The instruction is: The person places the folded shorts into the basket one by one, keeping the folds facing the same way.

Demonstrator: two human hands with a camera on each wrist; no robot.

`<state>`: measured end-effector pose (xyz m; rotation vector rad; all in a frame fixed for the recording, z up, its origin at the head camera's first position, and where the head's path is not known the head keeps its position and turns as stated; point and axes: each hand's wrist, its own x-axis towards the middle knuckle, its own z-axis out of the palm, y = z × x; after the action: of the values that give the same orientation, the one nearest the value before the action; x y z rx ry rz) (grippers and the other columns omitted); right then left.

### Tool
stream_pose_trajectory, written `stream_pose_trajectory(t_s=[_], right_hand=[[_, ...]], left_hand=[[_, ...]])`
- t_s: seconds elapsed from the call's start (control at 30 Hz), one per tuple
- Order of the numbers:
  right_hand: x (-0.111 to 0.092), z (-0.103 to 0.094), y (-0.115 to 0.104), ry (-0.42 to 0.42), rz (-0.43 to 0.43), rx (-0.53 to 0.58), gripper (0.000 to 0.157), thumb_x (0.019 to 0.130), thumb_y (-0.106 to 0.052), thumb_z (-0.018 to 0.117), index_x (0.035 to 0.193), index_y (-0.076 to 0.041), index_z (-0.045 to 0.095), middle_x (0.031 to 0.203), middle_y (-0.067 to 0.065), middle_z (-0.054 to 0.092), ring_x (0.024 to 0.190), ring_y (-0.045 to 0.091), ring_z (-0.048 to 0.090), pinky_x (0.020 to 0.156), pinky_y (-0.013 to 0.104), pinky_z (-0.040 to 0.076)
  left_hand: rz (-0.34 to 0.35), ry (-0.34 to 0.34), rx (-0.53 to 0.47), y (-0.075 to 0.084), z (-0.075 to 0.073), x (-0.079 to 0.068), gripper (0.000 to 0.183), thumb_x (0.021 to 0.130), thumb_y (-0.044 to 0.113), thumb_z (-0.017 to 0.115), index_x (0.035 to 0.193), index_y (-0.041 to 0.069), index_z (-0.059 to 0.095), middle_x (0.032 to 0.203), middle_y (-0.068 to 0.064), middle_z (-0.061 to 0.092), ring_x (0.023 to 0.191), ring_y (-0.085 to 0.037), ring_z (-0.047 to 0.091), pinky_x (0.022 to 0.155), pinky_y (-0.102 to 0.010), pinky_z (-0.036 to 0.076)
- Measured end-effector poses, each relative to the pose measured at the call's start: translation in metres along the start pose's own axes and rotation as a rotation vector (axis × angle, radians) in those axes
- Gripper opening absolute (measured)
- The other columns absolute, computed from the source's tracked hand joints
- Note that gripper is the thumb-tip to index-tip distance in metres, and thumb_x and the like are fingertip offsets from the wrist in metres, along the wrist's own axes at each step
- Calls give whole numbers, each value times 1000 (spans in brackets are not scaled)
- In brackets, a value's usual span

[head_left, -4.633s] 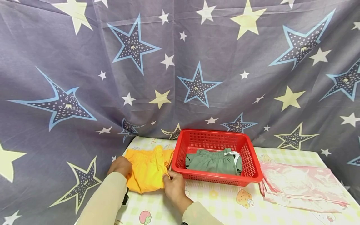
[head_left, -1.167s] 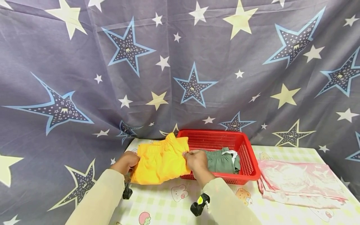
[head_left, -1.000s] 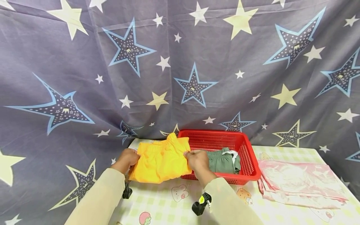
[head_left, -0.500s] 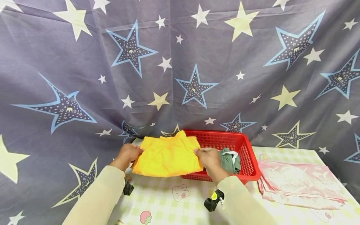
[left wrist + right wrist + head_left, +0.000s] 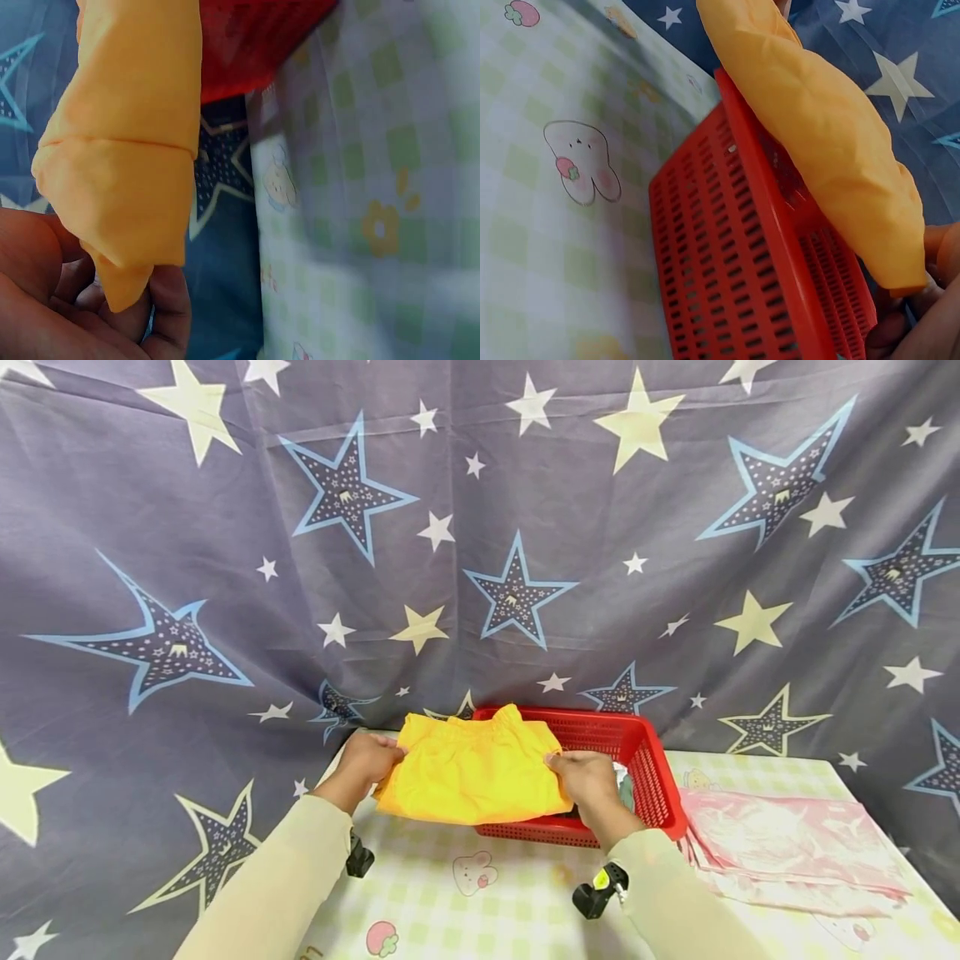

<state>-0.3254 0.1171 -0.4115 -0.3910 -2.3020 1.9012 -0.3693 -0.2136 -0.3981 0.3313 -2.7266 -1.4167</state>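
Folded yellow shorts (image 5: 472, 770) lifted off table, now carried over red basket (image 5: 651, 781) rim. Left hand (image 5: 365, 758) and right hand (image 5: 588, 778) each pinch one side edge. Cloth likely light, soft, floppy; best held at both edges.

Folded yellow cloth (image 5: 817, 127) runs diagonally from top centre to lower right, held over the red basket (image 5: 742, 277). Basket's slotted side wall fills the lower middle; its rim passes just under the cloth. Right hand (image 5: 922, 315) shows at the bottom right corner, fingers at the cloth's end. Checked table cover (image 5: 547, 247) with a rabbit print lies left. Star curtain (image 5: 900, 60) behind.
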Motion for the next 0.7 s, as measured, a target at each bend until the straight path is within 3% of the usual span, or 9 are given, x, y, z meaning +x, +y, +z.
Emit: stream_pose_trajectory(t_s=[0.2, 0.5, 0.7], right_hand=[[4, -21, 0, 32, 13, -22, 27, 89, -18, 79, 108, 1, 78, 91, 8, 74, 74, 19, 65, 62, 29, 55], [7, -49, 2, 24, 26, -13, 33, 93, -16, 75, 117, 6, 72, 102, 15, 73, 77, 22, 66, 67, 33, 59], [9, -67, 3, 32, 59, -77, 39, 94, -24, 74, 123, 2, 72, 112, 16, 72, 85, 24, 67, 67, 37, 59]], left_hand=[[22, 0, -10, 16, 14, -3, 28, 93, 15, 74, 114, -3, 74, 120, -20, 66, 105, -33, 61, 85, -39, 53], [0, -12, -83, 37, 37, -8, 22, 93, 14, 76, 107, -2, 73, 106, -15, 68, 89, -27, 65, 72, -33, 55], [-3, -23, -95, 48, 51, -11, 19, 92, 13, 77, 104, -1, 73, 100, -14, 69, 83, -25, 66, 66, -32, 57]])
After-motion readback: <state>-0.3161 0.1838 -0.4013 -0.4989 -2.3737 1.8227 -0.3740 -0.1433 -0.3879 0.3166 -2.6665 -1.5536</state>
